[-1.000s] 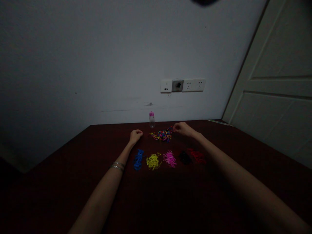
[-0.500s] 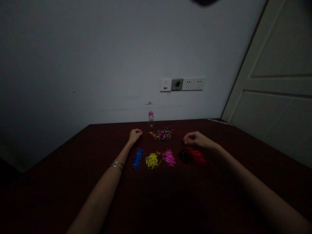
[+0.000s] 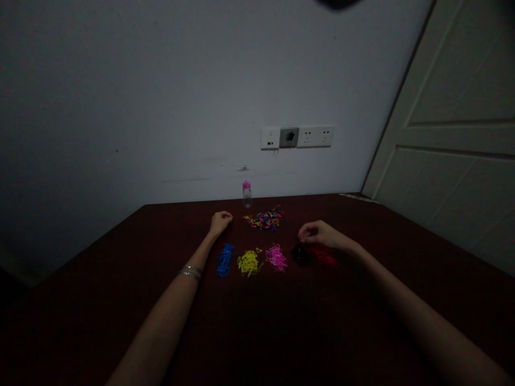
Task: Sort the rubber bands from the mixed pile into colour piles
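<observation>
My right hand [image 3: 317, 234] hovers just above the pile of black rubber bands [image 3: 300, 255], thumb and fingers pinched together; whatever is between them is too dark and small to make out. Partly shaded by that hand, a pile of red rubber bands [image 3: 323, 256] lies beside the black one. My left hand [image 3: 221, 221] rests on the table with its fingers curled closed, and nothing shows in them. It is left of a mixed heap of coloured rubber bands [image 3: 264, 219]. Nearer me are blue [image 3: 225, 260], yellow [image 3: 249, 262] and pink rubber bands [image 3: 276, 258] in separate piles.
A small clear bottle with a pink top [image 3: 247, 195] stands behind the mixed heap, near the wall. The dark red table [image 3: 249, 316] meets the wall, which has a row of sockets [image 3: 298, 137]. To the right is a pale panelled door [image 3: 450, 150].
My right hand has shifted slightly toward the black pile, and its fingers are lower. My left hand keeps its place on the table. The whole view has moved a little.
</observation>
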### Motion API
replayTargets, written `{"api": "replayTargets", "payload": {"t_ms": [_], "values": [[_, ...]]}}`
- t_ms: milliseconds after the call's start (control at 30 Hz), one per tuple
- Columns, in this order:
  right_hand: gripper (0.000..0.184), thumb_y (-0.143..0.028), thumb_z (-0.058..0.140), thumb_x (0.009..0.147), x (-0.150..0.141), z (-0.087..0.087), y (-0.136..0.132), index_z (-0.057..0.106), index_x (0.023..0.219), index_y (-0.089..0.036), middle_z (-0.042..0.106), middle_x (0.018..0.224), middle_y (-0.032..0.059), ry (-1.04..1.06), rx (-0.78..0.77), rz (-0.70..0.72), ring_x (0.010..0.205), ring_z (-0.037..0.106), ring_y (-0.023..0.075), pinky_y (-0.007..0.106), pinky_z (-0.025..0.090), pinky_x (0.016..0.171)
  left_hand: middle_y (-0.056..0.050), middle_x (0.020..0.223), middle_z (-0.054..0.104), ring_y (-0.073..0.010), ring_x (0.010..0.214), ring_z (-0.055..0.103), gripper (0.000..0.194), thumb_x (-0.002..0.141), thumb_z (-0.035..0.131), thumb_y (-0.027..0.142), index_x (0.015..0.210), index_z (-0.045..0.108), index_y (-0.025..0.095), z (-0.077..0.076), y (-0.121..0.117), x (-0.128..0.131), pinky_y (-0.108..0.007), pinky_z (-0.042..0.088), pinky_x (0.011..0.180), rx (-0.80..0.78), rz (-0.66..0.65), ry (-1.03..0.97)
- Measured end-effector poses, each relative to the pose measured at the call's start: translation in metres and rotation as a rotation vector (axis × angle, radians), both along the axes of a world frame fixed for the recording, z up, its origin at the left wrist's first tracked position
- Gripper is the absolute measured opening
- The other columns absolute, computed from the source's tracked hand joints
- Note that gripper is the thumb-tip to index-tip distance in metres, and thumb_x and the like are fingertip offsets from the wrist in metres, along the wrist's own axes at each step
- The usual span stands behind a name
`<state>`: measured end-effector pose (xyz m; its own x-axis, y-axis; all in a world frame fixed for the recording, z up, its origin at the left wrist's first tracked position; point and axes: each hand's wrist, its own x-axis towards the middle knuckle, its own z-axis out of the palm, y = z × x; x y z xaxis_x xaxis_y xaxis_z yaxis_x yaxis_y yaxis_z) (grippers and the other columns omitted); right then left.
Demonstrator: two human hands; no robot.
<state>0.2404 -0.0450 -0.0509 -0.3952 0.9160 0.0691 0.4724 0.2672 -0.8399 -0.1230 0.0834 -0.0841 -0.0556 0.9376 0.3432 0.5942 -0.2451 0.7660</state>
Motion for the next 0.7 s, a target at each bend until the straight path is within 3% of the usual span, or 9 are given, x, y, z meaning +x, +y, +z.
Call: {"api": "replayTargets", "payload": {"t_ms": [167,300,500,700], "values": [[0.025,-0.034,0.064,0.064,0.010,0.000,-0.002,0.063,0.079,-0.015,0.064,0.071,0.0040,-0.014,0.029,-0.139,0.064,0.059,0.0148,0.028,0.046,0.061,-0.004,0.069,0.067,-0.0148,0.066,0.059,0.015,0.064,0.058,0.020,0.072,0.069,0.014,-0.004,0.004,-0.001,-0.023,0.043,0.063,0.007,0.005,0.021],[0.031,-0.041,0.058,0.069,0.037,-0.011,0.004,0.063,0.084,-0.016,0.064,0.069,0.0031,-0.029,0.080,-0.317,0.060,0.058,0.0149,0.027,0.045,0.056,-0.005,0.072,0.068,-0.0150,0.068,0.060,0.015,0.064,0.058,0.021,0.073,0.070,0.015,-0.002,0.002,0.002,-0.023,0.044,0.066,0.010,0.017,0.048],[0.028,-0.038,0.054,0.068,0.083,-0.035,0.017,0.066,0.084,-0.018,0.068,0.088,0.0065,-0.119,0.276,-0.509,0.084,0.061,0.0223,0.034,0.046,0.078,-0.004,0.077,0.068,-0.0156,0.074,0.060,0.016,0.064,0.058,0.020,0.074,0.070,0.018,0.002,0.000,0.007,-0.023,0.044,0.072,0.024,-0.012,0.104],[0.027,-0.036,0.050,0.070,0.091,-0.042,0.016,0.066,0.084,-0.018,0.068,0.093,0.0075,-0.170,0.306,-0.557,0.090,0.061,0.0244,0.037,0.043,0.086,-0.005,0.074,0.067,-0.0157,0.069,0.059,0.018,0.065,0.058,0.019,0.077,0.071,0.014,0.015,-0.002,0.014,-0.023,0.043,0.066,-0.002,-0.125,0.189]]}}
